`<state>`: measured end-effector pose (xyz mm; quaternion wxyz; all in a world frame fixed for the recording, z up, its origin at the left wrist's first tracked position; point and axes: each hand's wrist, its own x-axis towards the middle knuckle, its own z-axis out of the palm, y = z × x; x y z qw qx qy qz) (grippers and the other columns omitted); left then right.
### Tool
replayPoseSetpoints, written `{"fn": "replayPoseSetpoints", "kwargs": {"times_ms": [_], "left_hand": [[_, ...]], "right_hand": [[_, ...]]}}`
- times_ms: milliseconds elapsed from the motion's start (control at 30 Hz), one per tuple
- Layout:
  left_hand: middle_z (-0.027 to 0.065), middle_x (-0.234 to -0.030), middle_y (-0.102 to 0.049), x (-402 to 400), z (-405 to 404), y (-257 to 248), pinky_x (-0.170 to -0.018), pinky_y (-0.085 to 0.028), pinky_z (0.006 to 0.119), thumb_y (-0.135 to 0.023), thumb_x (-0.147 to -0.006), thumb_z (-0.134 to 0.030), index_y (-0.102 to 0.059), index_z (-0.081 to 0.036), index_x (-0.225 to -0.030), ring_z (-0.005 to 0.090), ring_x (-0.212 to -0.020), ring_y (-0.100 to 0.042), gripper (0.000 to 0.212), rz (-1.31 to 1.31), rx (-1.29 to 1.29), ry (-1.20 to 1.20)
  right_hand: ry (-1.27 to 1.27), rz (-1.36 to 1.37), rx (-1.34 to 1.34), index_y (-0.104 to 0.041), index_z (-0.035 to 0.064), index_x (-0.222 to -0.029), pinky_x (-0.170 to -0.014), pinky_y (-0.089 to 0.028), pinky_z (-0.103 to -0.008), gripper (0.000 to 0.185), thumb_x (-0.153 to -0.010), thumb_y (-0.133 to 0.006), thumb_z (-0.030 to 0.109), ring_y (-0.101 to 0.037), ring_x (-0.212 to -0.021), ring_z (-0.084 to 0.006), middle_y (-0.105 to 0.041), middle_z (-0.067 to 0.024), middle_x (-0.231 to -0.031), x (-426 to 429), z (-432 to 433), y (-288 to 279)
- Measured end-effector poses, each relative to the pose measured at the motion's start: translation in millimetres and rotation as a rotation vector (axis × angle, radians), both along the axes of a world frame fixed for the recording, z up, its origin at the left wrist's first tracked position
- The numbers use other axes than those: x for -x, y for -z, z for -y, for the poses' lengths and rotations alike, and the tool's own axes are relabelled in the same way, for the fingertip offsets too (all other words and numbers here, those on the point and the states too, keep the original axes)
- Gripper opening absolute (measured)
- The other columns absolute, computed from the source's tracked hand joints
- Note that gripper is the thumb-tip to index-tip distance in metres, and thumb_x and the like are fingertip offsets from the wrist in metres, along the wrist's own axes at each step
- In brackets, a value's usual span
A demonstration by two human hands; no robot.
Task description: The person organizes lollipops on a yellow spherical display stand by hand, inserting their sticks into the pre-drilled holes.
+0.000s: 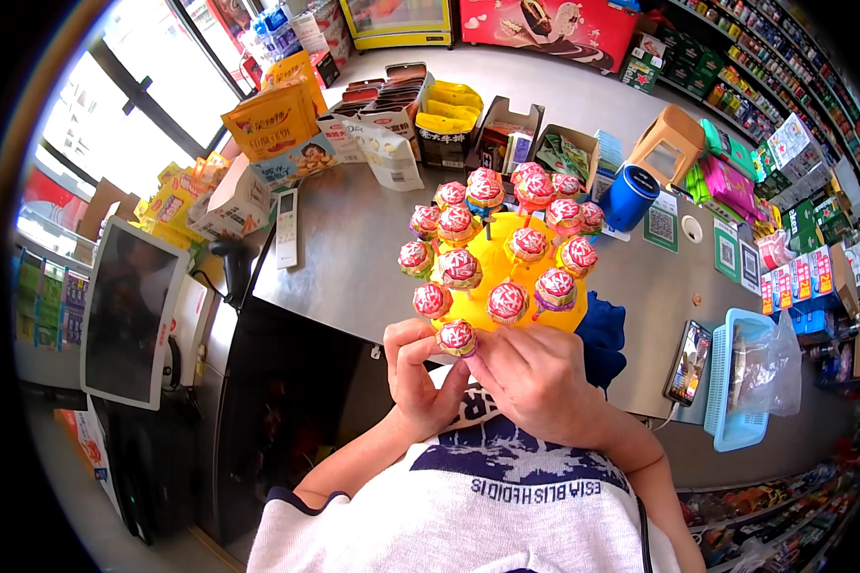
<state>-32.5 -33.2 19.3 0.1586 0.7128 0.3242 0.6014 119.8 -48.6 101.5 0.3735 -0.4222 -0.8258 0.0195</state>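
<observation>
A yellow rounded lollipop stand (486, 247) rises in front of my chest, at the edge of the metal counter. Several wrapped lollipops (526, 246) stick out of it on thin stems, their wrappers red and white on top. The nearest lollipop (457, 338) sits between my hands at the stand's lower edge. My left hand (419, 383) pinches it from the left, fingers curled. From the other side, my right hand (537, 379) closes its fingertips close under the same lollipop's head. My fingers mostly hide its stem.
The metal counter (344, 243) carries a white remote control (287, 228), a blue cylinder (625, 197), a phone (688, 364) on a cable and a light-blue basket (718, 379). Snack boxes (394, 107) line its far edge. A monitor (132, 311) and a handheld scanner (233, 268) stand left.
</observation>
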Motion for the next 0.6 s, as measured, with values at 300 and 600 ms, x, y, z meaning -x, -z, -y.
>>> {"fn": "replayPoseSetpoints", "kwargs": {"times_ms": [300, 600], "left_hand": [[0.0142, -0.099, -0.053, -0.4, 0.5, -4.2, -0.079, -0.042, 0.034, -0.07, -0.069, 0.005, -0.055, 0.001, -0.1, 0.0253, -0.09, -0.052, 0.035, 0.031, 0.027, 0.02], [0.014, -0.095, -0.056, -1.0, -3.2, -9.1, -0.077, -0.043, 0.033, -0.072, -0.069, 0.006, -0.056, 0.001, -0.097, 0.0249, -0.086, -0.054, 0.033, 0.018, 0.05, 0.042]], "right_hand": [[0.028, 0.001, -0.069, -0.06, 0.004, -0.083, -0.051, -0.044, -0.0273, 0.014, -0.076, -0.065, 0.014, -0.057, -0.057, -0.0146, -0.054, -0.0021, -0.067, 0.9, 0.9, 7.1], [-0.017, -0.025, -0.123, -0.063, 0.0016, -0.093, -0.049, -0.045, -0.0268, 0.021, -0.075, -0.069, 0.011, -0.056, -0.055, -0.0146, -0.053, -0.002, -0.065, -8.1, 2.8, 6.6]]}}
